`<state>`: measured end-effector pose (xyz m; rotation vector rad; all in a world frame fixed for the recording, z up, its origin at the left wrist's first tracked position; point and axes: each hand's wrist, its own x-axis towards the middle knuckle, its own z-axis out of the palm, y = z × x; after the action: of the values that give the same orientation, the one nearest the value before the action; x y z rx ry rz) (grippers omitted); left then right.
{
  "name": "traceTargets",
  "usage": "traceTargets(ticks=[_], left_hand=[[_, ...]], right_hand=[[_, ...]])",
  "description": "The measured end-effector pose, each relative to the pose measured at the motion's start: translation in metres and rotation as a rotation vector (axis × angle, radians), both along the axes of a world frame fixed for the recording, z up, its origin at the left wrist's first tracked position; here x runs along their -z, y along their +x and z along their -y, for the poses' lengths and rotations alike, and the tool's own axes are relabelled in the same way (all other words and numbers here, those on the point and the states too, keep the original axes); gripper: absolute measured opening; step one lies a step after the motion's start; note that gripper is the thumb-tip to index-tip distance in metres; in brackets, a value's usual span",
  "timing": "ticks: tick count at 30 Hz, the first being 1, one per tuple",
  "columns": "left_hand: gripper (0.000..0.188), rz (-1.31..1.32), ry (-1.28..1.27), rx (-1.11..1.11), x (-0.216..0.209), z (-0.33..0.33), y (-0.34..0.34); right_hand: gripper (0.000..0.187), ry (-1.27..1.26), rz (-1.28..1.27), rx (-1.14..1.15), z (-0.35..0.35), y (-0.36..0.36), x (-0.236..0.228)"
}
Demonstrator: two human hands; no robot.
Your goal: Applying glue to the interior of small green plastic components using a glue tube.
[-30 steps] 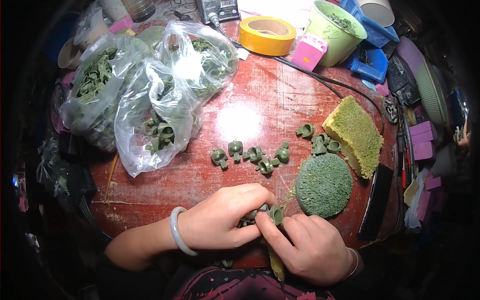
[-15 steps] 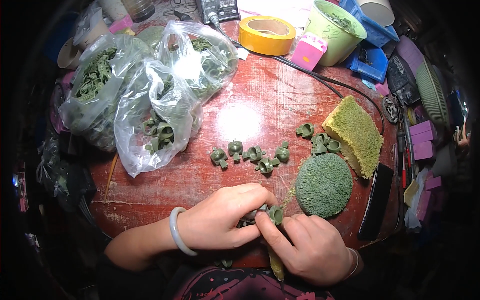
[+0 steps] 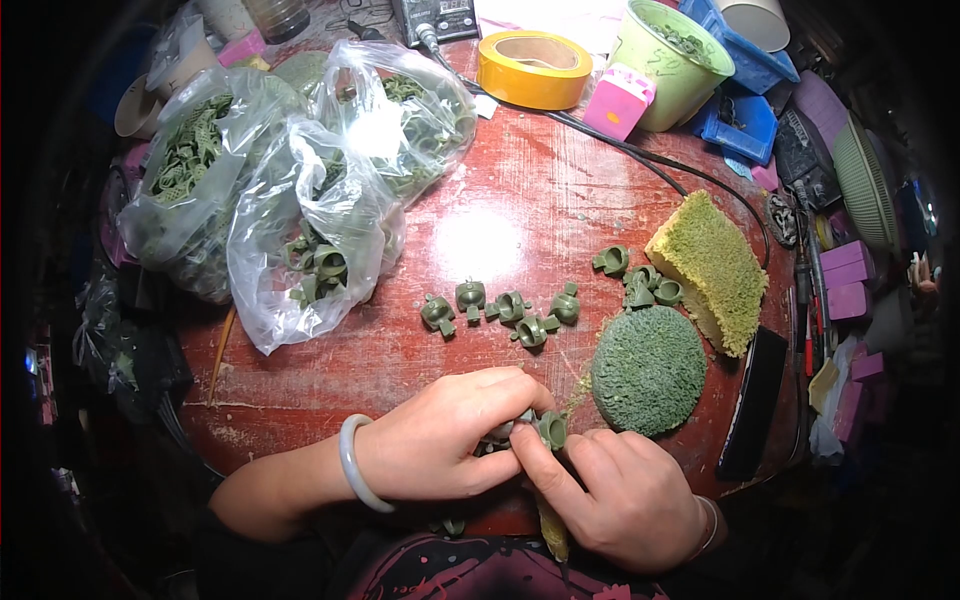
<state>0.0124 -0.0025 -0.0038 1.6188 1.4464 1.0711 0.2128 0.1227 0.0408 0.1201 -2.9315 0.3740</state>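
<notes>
My left hand (image 3: 455, 430), with a pale bangle on its wrist, is closed around a small dark green cup-shaped piece (image 3: 551, 430); a greyish part beside it is mostly hidden by the fingers. My right hand (image 3: 635, 495) is closed around a tool with a yellowish handle (image 3: 553, 528), whose working end is hidden. The right index finger reaches to the left thumb at the piece. Beyond my hands, several similar green pieces (image 3: 470, 295) lie in a loose group. To their right is another small cluster (image 3: 640, 290), next to a round green scrubbing pad (image 3: 648, 370).
A yellow-green sponge (image 3: 712, 270) lies at the right, near a black bar (image 3: 750, 405). Clear plastic bags (image 3: 310, 200) of green pieces crowd the left. Behind are a tape roll (image 3: 535, 68), a pink block (image 3: 618, 102), a green bucket (image 3: 665, 75) and black cables (image 3: 640, 155).
</notes>
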Motion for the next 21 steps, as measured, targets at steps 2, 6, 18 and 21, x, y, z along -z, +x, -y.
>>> traceTargets(ticks=[2, 6, 18, 21], left_hand=[[0.033, 0.001, 0.000, -0.002, 0.0002, 0.0004, 0.0000], [0.033, 0.006, 0.004, 0.004, -0.0015, -0.0008, 0.0000], [0.034, 0.030, -0.050, 0.024, -0.0056, -0.0008, -0.0005], [0.034, 0.024, -0.033, 0.013, -0.0035, -0.0001, -0.0003]], right_hand=[[0.049, -0.002, 0.000, -0.002, 0.0000, -0.0001, 0.0004], [0.050, 0.000, 0.003, 0.004, 0.0001, 0.0009, -0.0004], [0.051, -0.006, 0.009, 0.000, 0.0001, 0.0015, 0.0004], [0.051, -0.006, 0.013, -0.001, 0.0004, 0.0014, -0.0012]])
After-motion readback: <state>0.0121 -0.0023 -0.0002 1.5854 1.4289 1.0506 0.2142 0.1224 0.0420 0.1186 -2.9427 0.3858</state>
